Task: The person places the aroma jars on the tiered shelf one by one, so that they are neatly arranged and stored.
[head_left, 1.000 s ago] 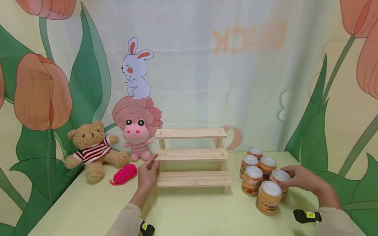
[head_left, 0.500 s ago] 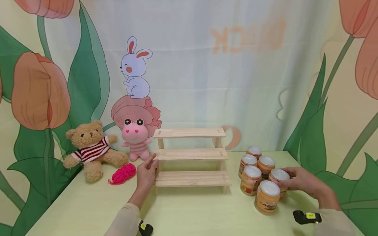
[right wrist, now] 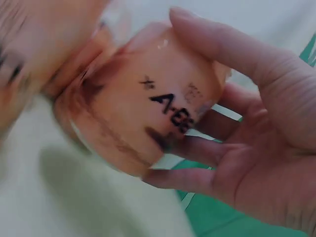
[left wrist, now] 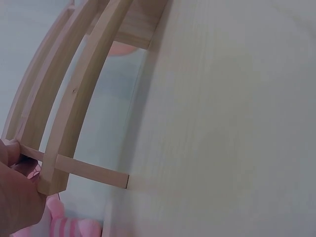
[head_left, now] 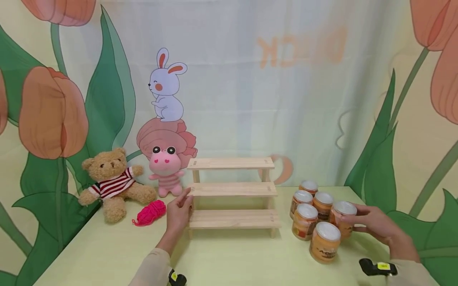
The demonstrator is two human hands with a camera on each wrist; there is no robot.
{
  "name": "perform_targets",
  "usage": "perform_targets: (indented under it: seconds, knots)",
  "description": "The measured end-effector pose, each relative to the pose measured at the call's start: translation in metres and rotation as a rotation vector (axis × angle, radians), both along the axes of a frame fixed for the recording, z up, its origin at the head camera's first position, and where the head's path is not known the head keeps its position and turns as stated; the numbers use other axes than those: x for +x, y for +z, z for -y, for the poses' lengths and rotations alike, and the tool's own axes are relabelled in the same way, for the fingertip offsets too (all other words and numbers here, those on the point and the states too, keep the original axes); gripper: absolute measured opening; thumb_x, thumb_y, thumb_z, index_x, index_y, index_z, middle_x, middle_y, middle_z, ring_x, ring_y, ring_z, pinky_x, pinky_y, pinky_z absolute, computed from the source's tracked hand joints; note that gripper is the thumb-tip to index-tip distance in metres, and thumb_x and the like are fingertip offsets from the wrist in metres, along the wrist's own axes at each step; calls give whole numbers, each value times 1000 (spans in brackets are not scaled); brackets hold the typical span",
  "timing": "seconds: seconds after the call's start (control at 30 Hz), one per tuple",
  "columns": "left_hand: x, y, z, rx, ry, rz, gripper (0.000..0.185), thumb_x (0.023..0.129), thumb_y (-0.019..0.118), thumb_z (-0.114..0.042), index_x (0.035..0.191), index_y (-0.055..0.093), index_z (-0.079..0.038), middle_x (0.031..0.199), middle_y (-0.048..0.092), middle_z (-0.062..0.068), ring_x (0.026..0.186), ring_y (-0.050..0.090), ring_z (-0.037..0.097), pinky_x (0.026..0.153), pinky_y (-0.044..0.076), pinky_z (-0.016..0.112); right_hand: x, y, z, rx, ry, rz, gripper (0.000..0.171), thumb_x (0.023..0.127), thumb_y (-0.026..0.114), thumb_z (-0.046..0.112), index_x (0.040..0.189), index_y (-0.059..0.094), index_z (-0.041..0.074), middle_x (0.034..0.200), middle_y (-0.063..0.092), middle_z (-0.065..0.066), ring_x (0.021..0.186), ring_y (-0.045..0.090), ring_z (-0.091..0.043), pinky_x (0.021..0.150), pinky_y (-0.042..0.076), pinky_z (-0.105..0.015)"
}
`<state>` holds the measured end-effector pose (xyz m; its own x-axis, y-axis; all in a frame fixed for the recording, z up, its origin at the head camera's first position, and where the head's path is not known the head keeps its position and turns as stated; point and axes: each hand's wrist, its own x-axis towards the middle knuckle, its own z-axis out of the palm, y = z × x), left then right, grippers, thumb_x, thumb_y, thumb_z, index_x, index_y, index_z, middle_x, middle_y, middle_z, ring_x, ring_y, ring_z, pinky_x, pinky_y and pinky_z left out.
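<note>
An orange jar (head_left: 342, 222) with a pale lid is gripped by the right hand (head_left: 375, 224), thumb and fingers curled round its side; it is held at the right edge of a cluster of five other jars (head_left: 315, 216) on the pale green tabletop (head_left: 229, 258). In the right wrist view the jar (right wrist: 143, 113) is seen tilted, and dark lettering — partly legible as "A-88" — is printed on its label; the rest is blurred. The left hand (head_left: 179, 212) rests against the left end of a three-step wooden rack (head_left: 232, 192), fingers nearly straight and touching the middle step; nothing is held. The rack stands at the middle of the table, well apart from the jars. Behind it hangs a printed backdrop (head_left: 229, 79) with tulips, a rabbit and mirrored orange letters, faintly legible — apparently "DUCK". A teddy bear (head_left: 112, 182), a pink plush toy (head_left: 166, 171) and a pink yarn ball (head_left: 150, 211) lie left of the rack.
</note>
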<state>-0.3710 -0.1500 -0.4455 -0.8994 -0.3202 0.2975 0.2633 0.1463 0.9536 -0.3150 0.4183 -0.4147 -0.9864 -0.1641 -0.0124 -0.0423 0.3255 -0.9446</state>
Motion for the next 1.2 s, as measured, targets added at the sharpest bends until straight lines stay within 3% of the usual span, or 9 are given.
perform_targets:
  seconds: [0.1, 0.2, 0.33, 0.47, 0.6, 0.63, 0.87, 0.93, 1.2]
  knots:
    - [0, -1, 0, 22, 3, -8, 32, 98, 67, -12, 129, 68, -6, 99, 69, 20, 68, 57, 12, 55, 49, 14, 9, 22, 5, -16, -48, -81, 53, 94, 71, 14, 141, 54, -2, 112, 66, 10, 102, 62, -7, 85, 56, -36]
    - [-1, -2, 0, 40, -9, -19, 32, 97, 68, -11, 128, 69, -4, 95, 68, 19, 69, 56, 10, 58, 52, 15, 19, 46, 15, -47, -68, -154, 41, 95, 70, 13, 135, 63, 17, 111, 65, 18, 102, 61, -1, 82, 56, -30]
    - [-1, -2, 1, 56, -24, -15, 32, 97, 68, -11, 128, 69, -4, 93, 68, 13, 70, 56, 8, 64, 56, 16, 24, 71, 41, -133, -44, -216, 31, 96, 67, 9, 119, 70, 30, 111, 67, 15, 100, 63, -4, 79, 58, -28]
    - [0, -1, 2, 86, -16, -19, 31, 96, 68, -9, 127, 69, -3, 93, 69, 14, 70, 57, 10, 66, 57, 18, 20, 86, 86, -191, 16, -223, 28, 96, 67, 8, 123, 71, 16, 110, 69, 5, 98, 65, -12, 78, 60, -32]
    - [0, -1, 3, 106, -40, -27, 31, 96, 68, -7, 127, 68, 0, 91, 67, 16, 67, 56, 9, 65, 57, 19, 14, 99, 134, -152, 55, -207, 49, 93, 73, 14, 136, 59, -2, 113, 68, -4, 97, 66, -17, 79, 60, -35]
    - [0, -1, 3, 107, -47, -30, 32, 96, 68, -7, 127, 68, 1, 91, 67, 16, 67, 56, 9, 65, 57, 19, 12, 104, 146, -134, 60, -206, 54, 91, 76, 16, 138, 57, -4, 114, 68, -6, 99, 65, -19, 80, 60, -36]
    - [0, 4, 5, 144, -48, -15, 33, 96, 69, -9, 128, 67, -1, 98, 69, 16, 80, 62, 7, 78, 60, 28, -22, 143, 224, -62, 96, -186, 64, 76, 89, 38, 133, 66, 19, 125, 67, -7, 114, 61, -26, 87, 58, -46]
    - [-1, 4, 6, 148, -52, -20, 34, 96, 69, -9, 129, 67, -1, 101, 69, 17, 85, 64, 7, 81, 59, 31, -36, 150, 242, -66, 109, -176, 65, 76, 89, 38, 133, 66, 16, 128, 65, -7, 118, 59, -28, 91, 57, -49]
    - [0, 0, 7, 176, -76, -26, 33, 95, 69, -7, 128, 68, -1, 92, 67, 6, 94, 68, 16, 78, 61, 34, -76, 145, 298, -143, 87, -106, 65, 81, 86, 31, 138, 62, 13, 135, 60, -9, 127, 52, -29, 94, 54, -51]
